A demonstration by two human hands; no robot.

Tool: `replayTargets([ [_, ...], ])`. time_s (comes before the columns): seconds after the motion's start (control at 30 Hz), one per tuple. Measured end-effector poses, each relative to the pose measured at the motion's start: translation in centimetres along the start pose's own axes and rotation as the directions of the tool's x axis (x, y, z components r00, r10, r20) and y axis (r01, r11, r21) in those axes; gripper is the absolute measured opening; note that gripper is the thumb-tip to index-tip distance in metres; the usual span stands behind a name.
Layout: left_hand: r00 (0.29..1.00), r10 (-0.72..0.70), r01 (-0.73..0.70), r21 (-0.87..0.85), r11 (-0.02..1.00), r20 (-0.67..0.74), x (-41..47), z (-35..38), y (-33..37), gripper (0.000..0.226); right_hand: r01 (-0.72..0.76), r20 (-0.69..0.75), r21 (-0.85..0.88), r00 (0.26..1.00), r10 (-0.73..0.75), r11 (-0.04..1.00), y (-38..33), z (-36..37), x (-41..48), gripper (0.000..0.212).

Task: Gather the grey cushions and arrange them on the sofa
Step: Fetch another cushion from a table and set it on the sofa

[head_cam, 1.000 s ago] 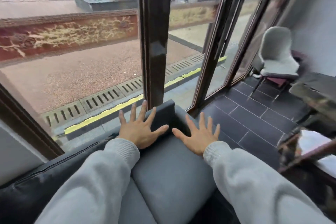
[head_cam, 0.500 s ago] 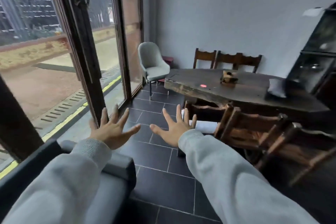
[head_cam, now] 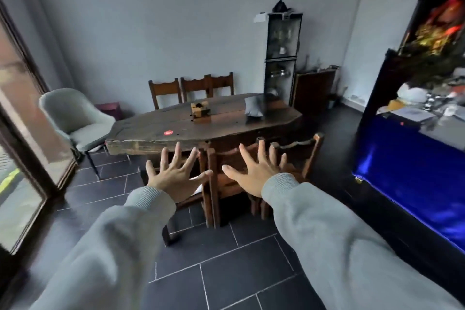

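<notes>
Filling the middle of the room, a long dark wooden table (head_cam: 201, 123) stands on the black tiled floor (head_cam: 226, 259), with wooden chairs (head_cam: 234, 166) tucked along its near side. At far left sits a pale upholstered chair (head_cam: 75, 118). A grey cushion (head_cam: 254, 107) rests on the table's far right end, right of a small wooden box (head_cam: 200, 111). Nearer, the left hand (head_cam: 176, 176) and right hand (head_cam: 254, 173) reach forward, fingers spread, grasping nothing.
</notes>
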State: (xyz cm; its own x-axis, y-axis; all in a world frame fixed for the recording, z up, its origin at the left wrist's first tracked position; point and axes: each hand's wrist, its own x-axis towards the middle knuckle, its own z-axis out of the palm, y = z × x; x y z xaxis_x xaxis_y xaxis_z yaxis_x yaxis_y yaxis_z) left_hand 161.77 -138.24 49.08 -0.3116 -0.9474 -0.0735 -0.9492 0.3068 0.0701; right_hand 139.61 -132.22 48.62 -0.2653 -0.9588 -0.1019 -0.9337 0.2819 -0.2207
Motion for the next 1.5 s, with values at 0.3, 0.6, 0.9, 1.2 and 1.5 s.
replayTargets([
  [0.3,0.918,0.389,-0.387,-0.043,0.921,0.081,10.5,-0.7,19.3,0.094,-0.382,-0.068,0.002,0.922,0.381,0.924,16.6,-3.9,1.1,0.106],
  [0.6,0.737,0.672,-0.673,-0.015,0.740,0.071,17.1,-2.6,35.6,0.094,-0.682,-0.103,0.063,0.722,0.684,0.729,27.6,-9.6,2.7,0.100],
  [0.9,0.616,0.782,-0.785,0.000,0.619,0.094,22.4,-0.6,47.2,0.095,-0.806,-0.141,0.106,0.567,0.812,0.582,36.2,-11.2,3.0,0.106],
  [1.2,0.541,0.832,-0.841,0.042,0.540,0.128,25.6,3.3,59.7,0.091,-0.870,-0.133,0.120,0.463,0.876,0.478,47.6,-11.6,3.3,0.103],
  [1.5,0.550,0.826,-0.835,0.051,0.548,0.127,27.5,5.1,76.8,0.096,-0.861,-0.147,0.161,0.463,0.874,0.483,63.9,-15.2,3.0,0.101],
])
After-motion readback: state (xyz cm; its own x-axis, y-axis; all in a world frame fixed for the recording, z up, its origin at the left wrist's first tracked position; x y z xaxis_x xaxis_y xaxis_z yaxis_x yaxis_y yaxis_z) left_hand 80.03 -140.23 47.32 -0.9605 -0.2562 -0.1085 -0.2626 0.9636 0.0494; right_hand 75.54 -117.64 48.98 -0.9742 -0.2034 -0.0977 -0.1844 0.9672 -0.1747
